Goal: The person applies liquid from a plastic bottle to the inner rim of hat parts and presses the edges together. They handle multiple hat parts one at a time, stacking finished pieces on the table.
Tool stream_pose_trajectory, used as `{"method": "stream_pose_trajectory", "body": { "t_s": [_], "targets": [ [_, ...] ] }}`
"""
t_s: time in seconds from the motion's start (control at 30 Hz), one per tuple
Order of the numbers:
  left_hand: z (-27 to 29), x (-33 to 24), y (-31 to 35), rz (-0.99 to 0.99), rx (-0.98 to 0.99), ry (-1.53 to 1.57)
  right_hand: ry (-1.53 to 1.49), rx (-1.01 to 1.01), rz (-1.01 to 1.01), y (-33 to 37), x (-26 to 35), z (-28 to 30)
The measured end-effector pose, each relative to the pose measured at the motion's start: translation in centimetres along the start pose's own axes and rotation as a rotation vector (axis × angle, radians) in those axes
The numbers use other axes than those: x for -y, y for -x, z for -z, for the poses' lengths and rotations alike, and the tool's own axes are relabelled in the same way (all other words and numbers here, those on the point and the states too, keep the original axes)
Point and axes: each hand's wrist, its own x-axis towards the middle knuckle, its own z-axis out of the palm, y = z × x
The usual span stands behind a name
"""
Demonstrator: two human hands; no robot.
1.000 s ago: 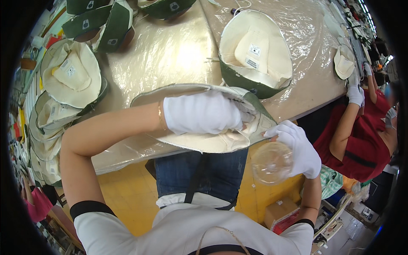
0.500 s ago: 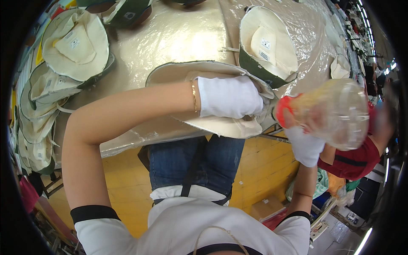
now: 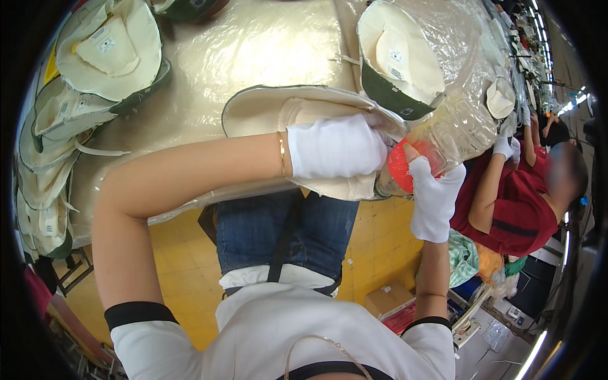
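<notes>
My left hand (image 3: 339,149), in a white glove, is thrust into a cream-lined hat (image 3: 253,114) near the table's front edge. Its fingers are bent over the far side of the lining and partly hidden. In my right hand (image 3: 437,196), also gloved in white with bare fingertips, is a clear plastic bottle (image 3: 465,126) with a red part at its lower-left end. The bottle lies tilted, its red end against or just beside the hat's right side; I cannot tell if they touch. Beyond them stands a green hat (image 3: 405,50) with its cream lining and labels facing up.
Several cream-lined green hats (image 3: 107,50) are stacked along the left of the plastic-covered table (image 3: 253,50). A small cream piece (image 3: 500,98) lies at the far right. A person in a dark red shirt (image 3: 513,202) works at my right. A cardboard box (image 3: 387,299) sits on the yellow floor.
My right hand has brought the bottle leftward, and its red end is now close to the hat. The left hand stays in the hat, shifted slightly. The person at right shows more fully.
</notes>
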Motion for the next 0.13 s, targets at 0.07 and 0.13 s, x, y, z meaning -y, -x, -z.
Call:
{"method": "stream_pose_trajectory", "body": {
  "t_s": [0.07,0.13],
  "targets": [
    [0.9,-0.2,0.2,-0.023,0.086,-0.074,-0.027,-0.043,0.021,0.6,-0.3,-0.5],
    [2.1,-0.7,-0.1,-0.022,0.167,-0.11,-0.087,-0.094,0.029,0.9,-0.5,-0.6]
  ]
}}
